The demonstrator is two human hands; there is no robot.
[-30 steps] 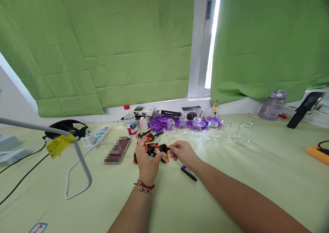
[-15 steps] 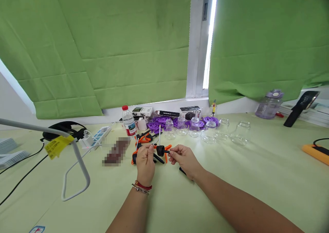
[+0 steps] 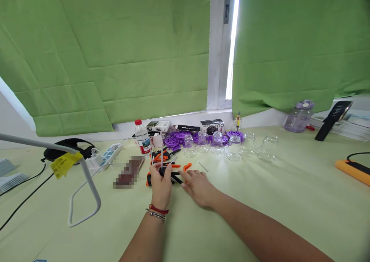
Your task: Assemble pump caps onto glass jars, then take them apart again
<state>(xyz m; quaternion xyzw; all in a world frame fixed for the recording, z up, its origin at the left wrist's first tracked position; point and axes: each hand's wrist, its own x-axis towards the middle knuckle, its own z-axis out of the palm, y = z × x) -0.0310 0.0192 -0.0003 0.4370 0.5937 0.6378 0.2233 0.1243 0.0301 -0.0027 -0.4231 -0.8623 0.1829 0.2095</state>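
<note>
My left hand (image 3: 161, 185) is closed around a small black part (image 3: 163, 172), and a thin light rod (image 3: 162, 154) stands up beside its fingers; I cannot tell how the two are joined. My right hand (image 3: 200, 188) lies low over the table, fingers stretched out and apart. Its fingertips are close to black handle-like pieces (image 3: 175, 177) and an orange piece (image 3: 187, 167); whether they touch is unclear. Behind my left hand lie several orange-and-black clamps (image 3: 164, 155). A short thin metal rod (image 3: 204, 166) rests on the table beyond my right hand.
Several clear glass jars (image 3: 232, 151) stand in a row, with purple plastic discs (image 3: 172, 142) and boxes (image 3: 212, 126) behind. A water bottle (image 3: 143, 138), power strip (image 3: 112, 152) and grey bent tube (image 3: 89, 181) are leftward. An orange-edged device (image 3: 351, 170) lies far right.
My right hand has left the black part's shaft and lowered to the table with its fingers spread. My left hand keeps the black part, now drawn closer into its fingers.
</note>
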